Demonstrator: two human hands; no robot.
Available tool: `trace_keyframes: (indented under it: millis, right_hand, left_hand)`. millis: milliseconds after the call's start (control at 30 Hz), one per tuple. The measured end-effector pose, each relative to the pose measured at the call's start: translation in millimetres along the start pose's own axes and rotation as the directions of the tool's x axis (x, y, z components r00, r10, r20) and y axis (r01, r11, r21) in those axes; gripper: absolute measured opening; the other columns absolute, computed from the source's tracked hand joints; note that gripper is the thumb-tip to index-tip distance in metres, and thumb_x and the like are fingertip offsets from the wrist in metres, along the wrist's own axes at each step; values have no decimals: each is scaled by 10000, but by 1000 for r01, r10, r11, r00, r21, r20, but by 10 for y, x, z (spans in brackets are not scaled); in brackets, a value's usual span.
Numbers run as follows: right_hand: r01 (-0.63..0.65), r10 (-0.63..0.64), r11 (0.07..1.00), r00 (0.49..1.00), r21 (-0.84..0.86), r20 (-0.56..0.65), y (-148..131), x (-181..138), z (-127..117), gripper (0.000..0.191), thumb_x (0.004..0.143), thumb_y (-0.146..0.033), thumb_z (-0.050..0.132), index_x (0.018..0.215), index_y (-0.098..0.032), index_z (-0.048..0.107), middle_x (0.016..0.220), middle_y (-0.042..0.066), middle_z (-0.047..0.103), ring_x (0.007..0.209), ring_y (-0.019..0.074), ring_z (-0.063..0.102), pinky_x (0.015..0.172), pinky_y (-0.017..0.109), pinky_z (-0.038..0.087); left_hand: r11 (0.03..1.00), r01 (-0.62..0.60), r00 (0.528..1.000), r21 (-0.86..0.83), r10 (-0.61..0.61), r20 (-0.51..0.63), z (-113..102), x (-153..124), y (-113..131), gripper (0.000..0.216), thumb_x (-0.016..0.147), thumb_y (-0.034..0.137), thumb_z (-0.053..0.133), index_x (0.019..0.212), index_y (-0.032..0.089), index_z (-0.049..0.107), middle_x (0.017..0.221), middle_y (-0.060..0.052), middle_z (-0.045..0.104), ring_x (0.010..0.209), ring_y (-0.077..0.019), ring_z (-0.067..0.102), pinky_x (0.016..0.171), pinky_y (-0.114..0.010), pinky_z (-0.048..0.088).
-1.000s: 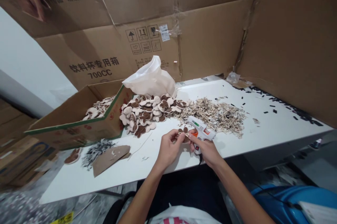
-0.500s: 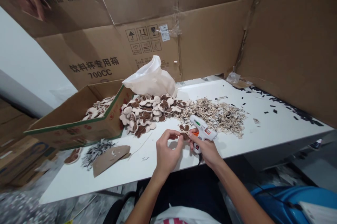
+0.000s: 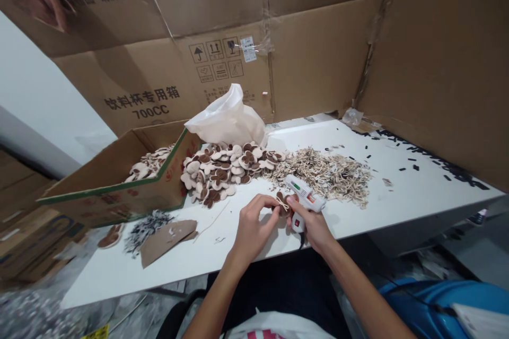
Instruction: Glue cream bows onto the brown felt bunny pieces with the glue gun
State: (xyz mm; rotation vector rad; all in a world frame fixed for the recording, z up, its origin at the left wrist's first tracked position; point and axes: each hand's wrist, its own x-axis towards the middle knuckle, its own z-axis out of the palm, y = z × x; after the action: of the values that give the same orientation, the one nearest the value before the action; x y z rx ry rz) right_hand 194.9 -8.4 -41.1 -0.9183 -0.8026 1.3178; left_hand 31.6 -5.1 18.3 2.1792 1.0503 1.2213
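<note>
My left hand (image 3: 254, 225) pinches a small brown flower-shaped piece (image 3: 281, 202) with a pale bow on it, just above the white table (image 3: 377, 206). My right hand (image 3: 312, 225) is wrapped round the grip of a white hot glue gun (image 3: 303, 197), whose nozzle points left and away beside the piece; its fingertips also touch the piece. Behind my hands lie a heap of brown and cream flower pieces (image 3: 222, 169) and a heap of pale small bows (image 3: 326, 172).
An open cardboard box (image 3: 115, 180) with more flower pieces stands at the left. A white plastic bag (image 3: 228, 119) sits behind the heap. Cardboard sheets (image 3: 318, 58) wall the table's back and right. A cardboard scrap (image 3: 165, 238) and grey scraps (image 3: 145, 225) lie front left.
My hands with the flower piece and glue gun dipped slightly toward the table and closer together. The bow now sits on the piece. Nothing else moved.
</note>
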Motion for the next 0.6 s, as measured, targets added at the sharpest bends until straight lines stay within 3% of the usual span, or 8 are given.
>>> trace_keyframes:
  millis: [267, 600]
  right_hand:
    - [-16, 17, 998, 1000, -62, 22, -26, -32, 1, 346, 789, -467, 842, 903, -200, 654, 531, -24, 638, 470, 141, 557, 469, 245, 464]
    - [67, -60, 984, 997, -165, 45, -51, -41, 15, 315, 816, -492, 809, 825, -208, 674, 587, -14, 651, 525, 167, 596, 541, 288, 483]
  left_hand:
    - [979, -154, 988, 136, 150, 39, -38, 14, -32, 133, 963, 159, 590, 1045, 219, 675, 1023, -75, 702, 974, -210, 669, 862, -351, 542]
    - [839, -264, 962, 475, 267, 62, -5, 7, 32, 71, 925, 151, 618, 896, 199, 662, 845, -64, 668, 793, -213, 590, 711, -346, 476]
